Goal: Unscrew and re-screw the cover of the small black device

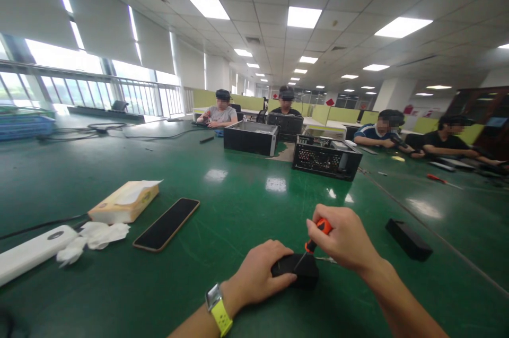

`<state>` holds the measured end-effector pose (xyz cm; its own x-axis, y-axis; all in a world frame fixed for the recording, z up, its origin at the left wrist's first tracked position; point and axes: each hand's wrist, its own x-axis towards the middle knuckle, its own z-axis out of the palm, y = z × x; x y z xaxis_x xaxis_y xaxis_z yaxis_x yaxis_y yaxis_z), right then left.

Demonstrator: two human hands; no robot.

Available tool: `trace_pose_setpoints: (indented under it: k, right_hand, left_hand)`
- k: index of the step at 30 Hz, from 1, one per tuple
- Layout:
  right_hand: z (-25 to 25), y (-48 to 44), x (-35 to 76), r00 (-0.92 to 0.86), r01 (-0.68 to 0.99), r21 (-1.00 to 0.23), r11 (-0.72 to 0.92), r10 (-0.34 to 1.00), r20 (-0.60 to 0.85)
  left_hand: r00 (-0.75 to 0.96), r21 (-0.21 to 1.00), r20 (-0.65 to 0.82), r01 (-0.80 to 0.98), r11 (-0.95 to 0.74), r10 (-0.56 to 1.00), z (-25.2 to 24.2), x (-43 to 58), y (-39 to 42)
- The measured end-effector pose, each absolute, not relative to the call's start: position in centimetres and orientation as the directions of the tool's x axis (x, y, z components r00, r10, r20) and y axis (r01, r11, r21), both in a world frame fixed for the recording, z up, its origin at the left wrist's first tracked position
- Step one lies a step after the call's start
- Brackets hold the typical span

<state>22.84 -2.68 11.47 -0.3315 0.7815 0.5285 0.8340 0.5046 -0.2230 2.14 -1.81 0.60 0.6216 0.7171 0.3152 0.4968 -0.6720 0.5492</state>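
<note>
The right hand (pixel 345 234), fingers curled around a screwdriver (pixel 324 226), holds its tip to a block (pixel 307 274) pinched by the left hand (pixel 260 273), apparent screw work calling next for steady turning.

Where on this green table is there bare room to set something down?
Bare tabletop shows between the phone and the left hand, and between the right hand and the perforated black case. Crowded: at left, the tissue pack, crumpled tissues and white object; also around the black block in hand.

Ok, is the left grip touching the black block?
Touching: the head view shows the left grip around one end of the black block, thumb and fingers on opposite sides.
</note>
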Motion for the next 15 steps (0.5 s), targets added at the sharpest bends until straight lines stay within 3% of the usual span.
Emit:
trace_pose_setpoints:
  k: [11,15]
  right_hand:
    - [11.6,-2.7,22.7,-0.357,0.834,-0.22,0.506,0.798,0.486]
    - [12.6,-3.6,22.8,-0.472,0.786,-0.197,0.586,0.775,0.42]
  left_hand:
    - [0.627,0.542,0.326,0.49,-0.683,0.708,0.5,2.2,-1.7]
    - [0.626,0.534,0.332,0.491,-0.688,0.705,0.5,2.2,-1.6]
